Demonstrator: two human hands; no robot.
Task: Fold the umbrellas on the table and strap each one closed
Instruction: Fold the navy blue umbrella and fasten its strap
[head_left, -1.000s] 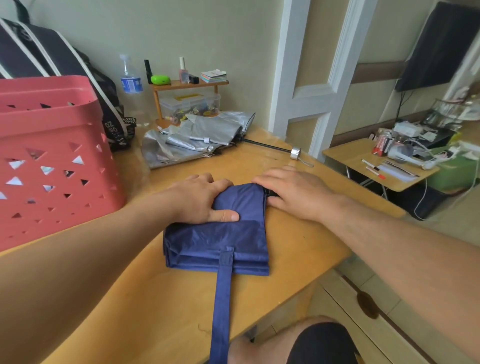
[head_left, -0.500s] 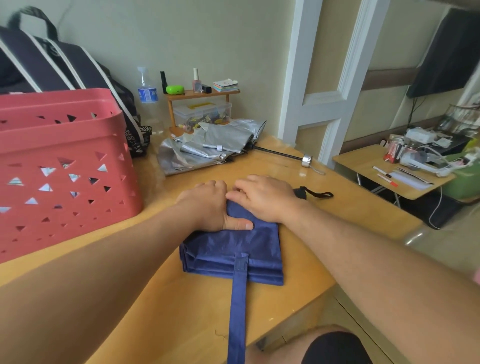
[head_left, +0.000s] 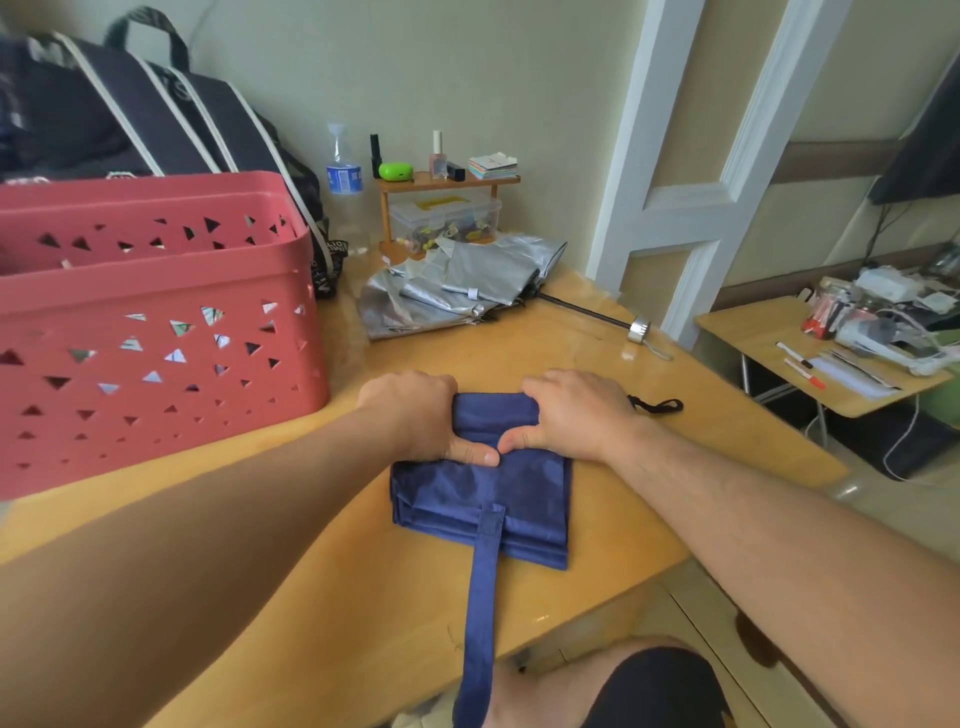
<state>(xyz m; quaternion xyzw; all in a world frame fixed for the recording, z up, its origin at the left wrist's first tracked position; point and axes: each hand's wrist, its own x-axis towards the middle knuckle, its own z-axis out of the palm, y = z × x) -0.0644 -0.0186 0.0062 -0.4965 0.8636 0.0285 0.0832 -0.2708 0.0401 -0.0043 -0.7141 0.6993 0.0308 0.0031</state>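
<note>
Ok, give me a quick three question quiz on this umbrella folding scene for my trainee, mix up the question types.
1. True or false: the blue umbrella's strap is already wrapped round the blue umbrella.
2. Which stands left of the blue umbrella? A) red basket B) silver umbrella C) water bottle
3. Fill in: the left hand and the right hand both grip the blue umbrella's ____ end, far or near.

Key: 1 false, it hangs loose over the table edge. 2 A. 3 far.
</note>
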